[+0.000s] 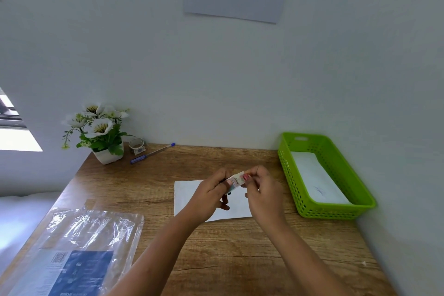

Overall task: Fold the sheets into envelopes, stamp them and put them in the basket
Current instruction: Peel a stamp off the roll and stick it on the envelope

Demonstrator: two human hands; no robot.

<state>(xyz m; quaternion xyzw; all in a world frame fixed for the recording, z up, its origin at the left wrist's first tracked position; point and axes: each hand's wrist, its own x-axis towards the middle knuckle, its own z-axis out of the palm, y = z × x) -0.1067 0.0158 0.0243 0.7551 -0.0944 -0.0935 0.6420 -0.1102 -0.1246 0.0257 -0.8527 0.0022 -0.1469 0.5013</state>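
With one finished envelope (317, 179) already lying in the green basket (360, 190) at right of frame, about midway through the stamping step – folding of the current piece done. Left hand (209, 196) and right hand (264, 191) at frame centre, fingers pinched shut on a small stamp (236, 181), held just above the folded white envelope (189, 196) on the surface (228, 259). Remaining – stamp application, transfer to basket.

Brown wood-grain matt tabletop (240, 247). Bright green perforated plastic basket (312, 209), slight sheen. White matt paper envelope (189, 196), smooth. Clear crinkled plastic bag (96, 228), glossy. Small printed paper stamp (236, 181), serrated edge.
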